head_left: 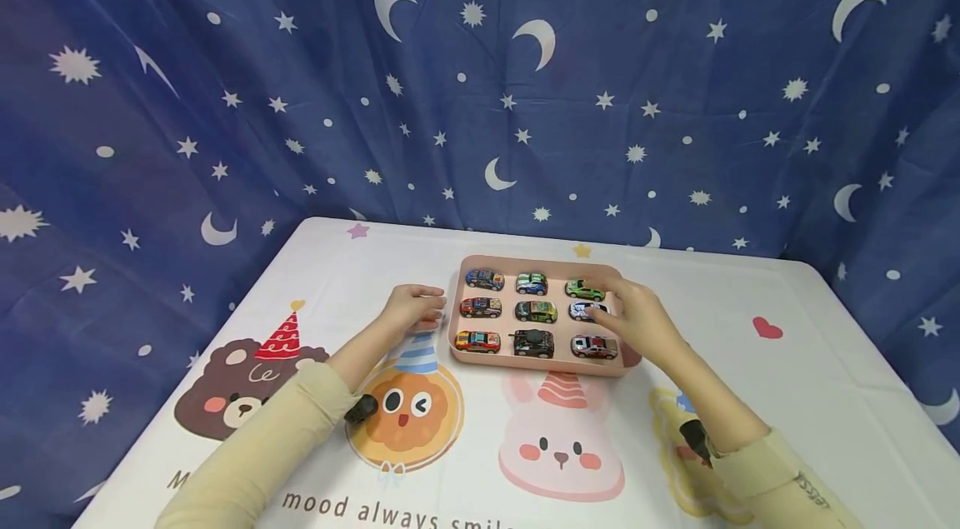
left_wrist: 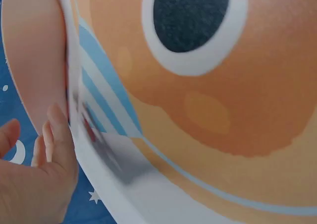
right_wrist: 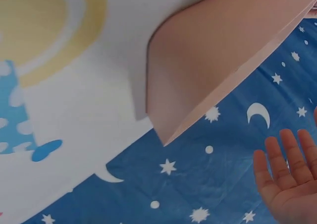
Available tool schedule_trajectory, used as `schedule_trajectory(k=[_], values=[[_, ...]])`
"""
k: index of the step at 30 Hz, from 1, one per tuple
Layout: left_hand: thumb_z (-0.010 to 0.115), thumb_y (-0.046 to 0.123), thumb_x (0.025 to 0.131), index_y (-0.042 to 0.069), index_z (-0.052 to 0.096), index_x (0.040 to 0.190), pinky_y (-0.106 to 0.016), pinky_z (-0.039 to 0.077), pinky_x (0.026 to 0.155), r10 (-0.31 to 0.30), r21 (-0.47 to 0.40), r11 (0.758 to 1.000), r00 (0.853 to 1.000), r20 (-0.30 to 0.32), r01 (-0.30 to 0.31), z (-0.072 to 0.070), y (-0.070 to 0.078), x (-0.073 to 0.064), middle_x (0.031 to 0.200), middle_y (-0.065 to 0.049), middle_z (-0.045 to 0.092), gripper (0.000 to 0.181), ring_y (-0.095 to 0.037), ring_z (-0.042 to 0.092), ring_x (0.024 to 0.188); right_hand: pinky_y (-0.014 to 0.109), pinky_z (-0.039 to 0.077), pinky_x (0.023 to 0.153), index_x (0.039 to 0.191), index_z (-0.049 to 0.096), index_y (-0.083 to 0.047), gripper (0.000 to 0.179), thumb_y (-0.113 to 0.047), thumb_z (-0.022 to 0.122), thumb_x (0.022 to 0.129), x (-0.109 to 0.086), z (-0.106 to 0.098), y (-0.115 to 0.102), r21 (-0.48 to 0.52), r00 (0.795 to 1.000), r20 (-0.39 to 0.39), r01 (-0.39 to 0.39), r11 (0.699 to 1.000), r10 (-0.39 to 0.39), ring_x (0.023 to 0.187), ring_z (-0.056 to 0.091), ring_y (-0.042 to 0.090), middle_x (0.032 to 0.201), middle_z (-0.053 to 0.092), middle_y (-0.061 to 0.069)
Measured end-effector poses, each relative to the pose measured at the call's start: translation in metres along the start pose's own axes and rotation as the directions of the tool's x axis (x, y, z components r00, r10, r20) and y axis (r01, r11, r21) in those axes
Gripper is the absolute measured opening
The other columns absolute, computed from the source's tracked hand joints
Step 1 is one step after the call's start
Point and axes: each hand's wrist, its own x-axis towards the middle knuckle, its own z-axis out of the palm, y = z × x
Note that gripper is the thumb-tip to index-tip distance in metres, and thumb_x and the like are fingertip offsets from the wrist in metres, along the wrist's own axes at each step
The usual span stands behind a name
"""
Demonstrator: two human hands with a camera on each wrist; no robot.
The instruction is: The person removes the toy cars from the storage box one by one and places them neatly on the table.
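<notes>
A pink tray [head_left: 510, 362] holds several toy cars in rows of three, such as a blue car [head_left: 484, 279] at the back left and a red and yellow car [head_left: 477, 341] at the front left. My left hand [head_left: 408, 308] is beside the tray's left wall, fingers loosely extended and holding nothing. Over the right end is my right hand [head_left: 636, 314], its fingers by the green car [head_left: 582, 289] and its thumb at the white car [head_left: 587, 311]. In the right wrist view its fingers [right_wrist: 290, 159] look straight. A black toy tank [head_left: 532, 342] sits mid-front.
The white tablecloth [head_left: 750, 396] carries printed cartoon animals, a heart and lettering. Behind the table hangs a blue curtain [head_left: 480, 96] with moons and stars. A black wrist camera [head_left: 362, 409] shows at the left sleeve, another camera [head_left: 696, 437] at the right sleeve.
</notes>
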Motion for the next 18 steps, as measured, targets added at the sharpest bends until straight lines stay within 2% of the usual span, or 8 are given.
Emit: schedule_trajectory(k=[3, 9, 14, 16, 18], values=[[0.058, 0.008, 0.091, -0.001, 0.054, 0.128, -0.027, 0.059, 0.074, -0.019, -0.029, 0.999, 1.0, 0.023, 0.02, 0.002, -0.001, 0.002, 0.114, -0.021, 0.065, 0.038, -0.01, 0.065, 0.074, 0.052, 0.05, 0.092, 0.12, 0.06, 0.001, 0.039, -0.006, 0.07, 0.083, 0.008, 0.003, -0.004, 0.02, 0.999, 0.027, 0.02, 1.0, -0.021, 0.11, 0.058, 0.039, 0.118, 0.062, 0.02], [0.06, 0.007, 0.09, 0.001, 0.052, 0.131, -0.024, 0.059, 0.07, -0.043, -0.071, 0.996, 0.998, 0.04, 0.046, 0.008, 0.001, 0.003, 0.119, -0.021, 0.063, 0.042, -0.007, 0.064, 0.071, 0.048, 0.052, 0.091, 0.118, 0.06, 0.003, 0.037, -0.006, 0.068, 0.084, 0.028, 0.01, -0.011, 0.06, 0.996, 0.069, 0.051, 0.997, -0.055, 0.106, 0.06, 0.037, 0.117, 0.063, 0.021], [0.06, 0.006, 0.089, 0.001, 0.054, 0.129, -0.024, 0.059, 0.068, -0.061, -0.078, 0.995, 0.997, 0.043, 0.064, 0.013, 0.004, 0.002, 0.116, -0.022, 0.064, 0.041, -0.009, 0.065, 0.072, 0.044, 0.056, 0.082, 0.113, 0.064, 0.0, 0.034, -0.011, 0.072, 0.082, 0.041, 0.017, -0.017, -0.044, 0.992, 0.066, 0.107, 0.993, -0.104, 0.099, 0.064, 0.033, 0.11, 0.067, 0.017], [0.062, 0.007, 0.088, -0.001, 0.056, 0.127, -0.024, 0.059, 0.067, -0.064, -0.071, 0.995, 0.997, 0.038, 0.066, 0.014, 0.003, 0.002, 0.114, -0.022, 0.065, 0.04, -0.009, 0.065, 0.072, 0.043, 0.056, 0.081, 0.112, 0.065, -0.001, 0.033, -0.011, 0.072, 0.081, 0.045, 0.019, -0.02, -0.052, 0.99, 0.079, 0.119, 0.992, -0.115, 0.097, 0.064, 0.032, 0.108, 0.068, 0.016], [0.064, 0.006, 0.086, -0.002, 0.058, 0.124, -0.024, 0.059, 0.067, -0.066, -0.068, 0.995, 0.997, 0.033, 0.068, 0.016, 0.003, 0.002, 0.112, -0.022, 0.066, 0.039, -0.009, 0.065, 0.071, 0.044, 0.055, 0.082, 0.112, 0.064, 0.0, 0.032, -0.009, 0.071, 0.082, 0.05, 0.021, -0.024, -0.018, 0.987, 0.108, 0.123, 0.992, -0.12, 0.097, 0.063, 0.033, 0.107, 0.067, 0.017]])
